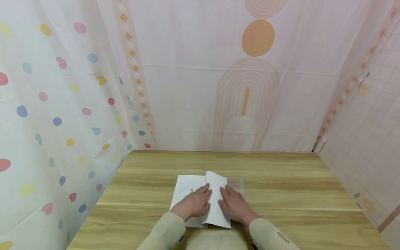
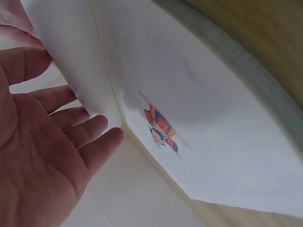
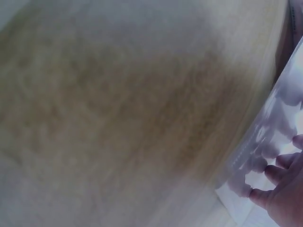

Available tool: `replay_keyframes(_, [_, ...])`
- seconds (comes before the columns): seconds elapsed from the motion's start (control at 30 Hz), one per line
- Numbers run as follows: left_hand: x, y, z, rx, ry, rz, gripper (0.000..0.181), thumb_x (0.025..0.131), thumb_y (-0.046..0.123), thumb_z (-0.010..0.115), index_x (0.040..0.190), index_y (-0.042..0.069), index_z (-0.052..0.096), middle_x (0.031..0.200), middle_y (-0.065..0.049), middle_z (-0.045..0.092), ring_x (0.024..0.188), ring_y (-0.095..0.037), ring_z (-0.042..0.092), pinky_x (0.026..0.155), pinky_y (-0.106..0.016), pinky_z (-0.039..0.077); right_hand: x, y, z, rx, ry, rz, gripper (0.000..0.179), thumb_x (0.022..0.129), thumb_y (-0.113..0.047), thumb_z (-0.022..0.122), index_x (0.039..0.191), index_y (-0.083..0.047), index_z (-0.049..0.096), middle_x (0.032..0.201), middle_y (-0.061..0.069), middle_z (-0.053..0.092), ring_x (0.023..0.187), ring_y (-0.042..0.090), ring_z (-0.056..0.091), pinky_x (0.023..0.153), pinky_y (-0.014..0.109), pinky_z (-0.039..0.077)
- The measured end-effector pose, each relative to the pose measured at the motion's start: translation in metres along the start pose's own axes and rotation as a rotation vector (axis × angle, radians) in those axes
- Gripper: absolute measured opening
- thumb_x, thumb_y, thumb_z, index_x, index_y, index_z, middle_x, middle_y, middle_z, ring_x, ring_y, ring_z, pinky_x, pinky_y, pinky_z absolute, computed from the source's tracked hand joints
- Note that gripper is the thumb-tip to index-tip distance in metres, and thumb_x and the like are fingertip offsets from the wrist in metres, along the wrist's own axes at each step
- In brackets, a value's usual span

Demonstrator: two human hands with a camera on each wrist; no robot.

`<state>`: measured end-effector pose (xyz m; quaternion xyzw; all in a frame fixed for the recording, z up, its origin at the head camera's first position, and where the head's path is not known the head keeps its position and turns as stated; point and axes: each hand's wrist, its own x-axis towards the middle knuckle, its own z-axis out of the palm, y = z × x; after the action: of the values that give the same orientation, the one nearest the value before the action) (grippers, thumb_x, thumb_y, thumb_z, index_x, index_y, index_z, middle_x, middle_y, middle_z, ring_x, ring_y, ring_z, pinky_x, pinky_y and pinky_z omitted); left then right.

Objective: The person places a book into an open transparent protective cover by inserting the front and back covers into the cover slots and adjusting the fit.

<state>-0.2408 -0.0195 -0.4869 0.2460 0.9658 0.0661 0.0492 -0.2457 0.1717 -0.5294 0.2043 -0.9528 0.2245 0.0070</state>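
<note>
An open book with white pages (image 1: 185,185) lies near the table's front edge. One page or cover, the raised white sheet (image 1: 215,180), bends up along the middle. My left hand (image 1: 196,203) touches it from the left with fingers extended; the left wrist view shows those fingertips near the fold, beside a small coloured drawing (image 2: 161,125) of a figure in red and blue stripes. My right hand (image 1: 235,205) rests along the sheet's right side, fingers spread. In the right wrist view its fingertips press on clear, shiny plastic (image 3: 270,127).
A wood-grain table (image 1: 281,187) stretches around the book. Clear plastic (image 1: 239,183) sticks out to the right of it. Behind the table hangs a pale patterned curtain (image 1: 187,104), with a dotted curtain (image 1: 47,139) on the left.
</note>
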Motion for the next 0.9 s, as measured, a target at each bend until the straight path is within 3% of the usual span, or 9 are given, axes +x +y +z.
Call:
replay_keyframes(0.33, [0.004, 0.008, 0.001, -0.012, -0.041, 0.012, 0.053, 0.100, 0.030, 0.054, 0.148, 0.007, 0.047, 0.160, -0.010, 0.031, 0.142, -0.031, 0.036, 0.113, -0.043, 0.034, 0.000, 0.000, -0.001, -0.001, -0.001, -0.016, 0.053, 0.104, -0.029, 0.048, 0.147, 0.001, 0.043, 0.153, 0.024, 0.036, 0.141, 0.041, 0.033, 0.110, 0.065, 0.026])
replay_keyframes(0.6, [0.007, 0.008, 0.007, 0.018, -0.007, 0.023, 0.054, 0.101, 0.031, 0.053, 0.148, 0.007, 0.046, 0.160, -0.009, 0.031, 0.142, -0.030, 0.036, 0.112, -0.043, 0.036, 0.001, 0.000, 0.000, 0.002, -0.001, -0.006, 0.054, 0.104, -0.031, 0.048, 0.148, 0.001, 0.042, 0.154, 0.024, 0.034, 0.142, 0.041, 0.031, 0.110, 0.065, 0.024])
replay_keyframes(0.77, [0.007, 0.009, 0.010, 0.050, 0.013, 0.064, 0.054, 0.101, 0.031, 0.051, 0.148, 0.006, 0.045, 0.159, -0.011, 0.031, 0.142, -0.031, 0.037, 0.112, -0.041, 0.035, 0.001, -0.001, -0.001, 0.025, 0.006, -0.009, 0.055, 0.104, -0.032, 0.046, 0.148, 0.002, 0.041, 0.155, 0.025, 0.033, 0.142, 0.043, 0.030, 0.111, 0.064, 0.023])
replay_keyframes(0.9, [0.006, 0.004, 0.012, -0.045, 0.012, 0.072, 0.054, 0.102, 0.029, 0.049, 0.150, 0.004, 0.042, 0.160, -0.013, 0.028, 0.143, -0.031, 0.034, 0.114, -0.043, 0.033, 0.001, 0.000, -0.001, 0.032, 0.019, -0.031, 0.055, 0.104, -0.031, 0.046, 0.148, 0.003, 0.041, 0.154, 0.026, 0.034, 0.142, 0.043, 0.031, 0.112, 0.062, 0.026])
